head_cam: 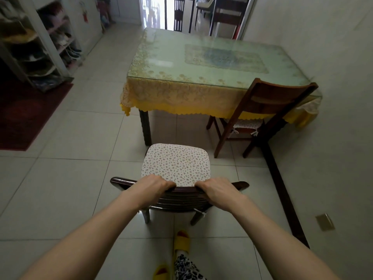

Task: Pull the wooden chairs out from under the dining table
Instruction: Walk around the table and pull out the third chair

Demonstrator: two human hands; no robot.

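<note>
1. Your left hand (156,186) and right hand (217,188) are both clenched over the top rail of the near chair (177,194), fingers curled over its far edge, one hand to each side of the middle. Keep that even spacing so the chair travels straight and does not swing.
2. Your slippered feet (181,240) stand just behind the chair's rear legs; step back before drawing it further, or the legs will likely meet your toes.
3. The near chair, with its patterned seat cushion (175,163), stands clear of the dining table (201,65), its front edge just beside the table's near-left leg. I judge it essentially pulled out.
4. The second chair (262,114) stands at the table's near-right corner, tilted in this view, its seat partly under the yellow tablecloth (177,98). It looks to be next.
5. Hidden: the near chair's front legs, your fingertips behind the rail, and most of the second chair's seat. Whether more chairs sit at the far side, you cannot tell.
</note>
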